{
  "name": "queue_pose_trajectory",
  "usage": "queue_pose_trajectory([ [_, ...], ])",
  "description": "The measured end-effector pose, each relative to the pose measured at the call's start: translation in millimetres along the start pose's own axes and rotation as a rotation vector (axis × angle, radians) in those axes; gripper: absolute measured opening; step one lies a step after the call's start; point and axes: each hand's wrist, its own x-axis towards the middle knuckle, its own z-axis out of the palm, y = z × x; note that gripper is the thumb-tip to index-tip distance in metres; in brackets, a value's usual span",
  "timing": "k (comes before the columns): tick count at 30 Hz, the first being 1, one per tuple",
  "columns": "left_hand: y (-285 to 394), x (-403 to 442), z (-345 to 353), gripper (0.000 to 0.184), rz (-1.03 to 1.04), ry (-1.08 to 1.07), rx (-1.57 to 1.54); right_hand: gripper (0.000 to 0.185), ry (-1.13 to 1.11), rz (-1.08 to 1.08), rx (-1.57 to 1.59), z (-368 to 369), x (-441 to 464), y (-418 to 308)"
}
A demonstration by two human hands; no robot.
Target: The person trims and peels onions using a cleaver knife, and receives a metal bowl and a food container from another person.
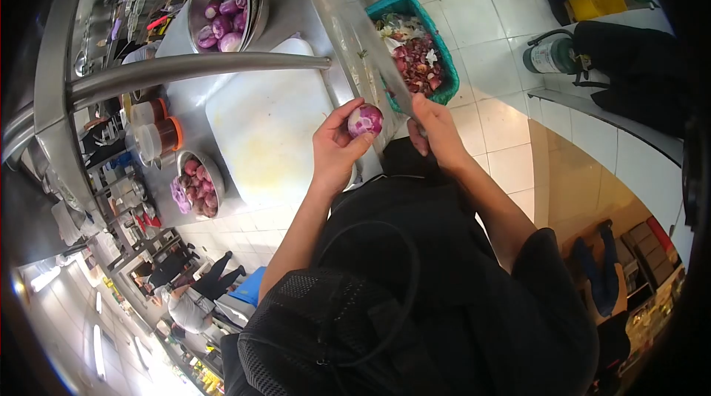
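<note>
My left hand (337, 146) holds a partly peeled purple onion (365, 121) between thumb and fingers, near the edge of the steel counter. To its right, my right hand (437, 129) is closed round the handle end of a knife (397, 76), whose blade points up and away from me. The handle itself is mostly hidden by my fingers. Left of my left hand lies a white cutting board (270, 126). Beyond the blade, a green-lined bin (446, 63) on the floor holds red onion skins and scraps.
Peeled onions fill a steel bowl (194, 7) at the back. Unpeeled onions sit in another bowl (217, 174) at left, near orange-rimmed containers (164, 137). A metal rail (200, 65) crosses above the board. A fire extinguisher (548, 55) stands at right; other people appear farther off.
</note>
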Motion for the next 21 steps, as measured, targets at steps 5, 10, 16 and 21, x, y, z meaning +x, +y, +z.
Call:
queue_pose_trajectory([
  [5,-5.3,2.9,1.0,0.056,0.091,0.003,0.017,0.068,0.047,-0.279,-0.250,11.8,-10.3,2.7],
  [10,-1.5,6.2,-5.9,0.049,0.135,0.037,0.310,0.102,0.001,-0.276,-0.981,30.6,-27.0,-17.4],
  [16,-1.9,4.0,-8.1,0.052,0.254,0.055,0.461,0.108,0.011,-0.245,-1.128,34.9,-27.1,-23.4],
  [21,6.1,1.8,-2.1,0.058,0.349,0.038,0.597,0.095,0.019,-0.338,-1.041,28.5,-23.9,-7.8],
])
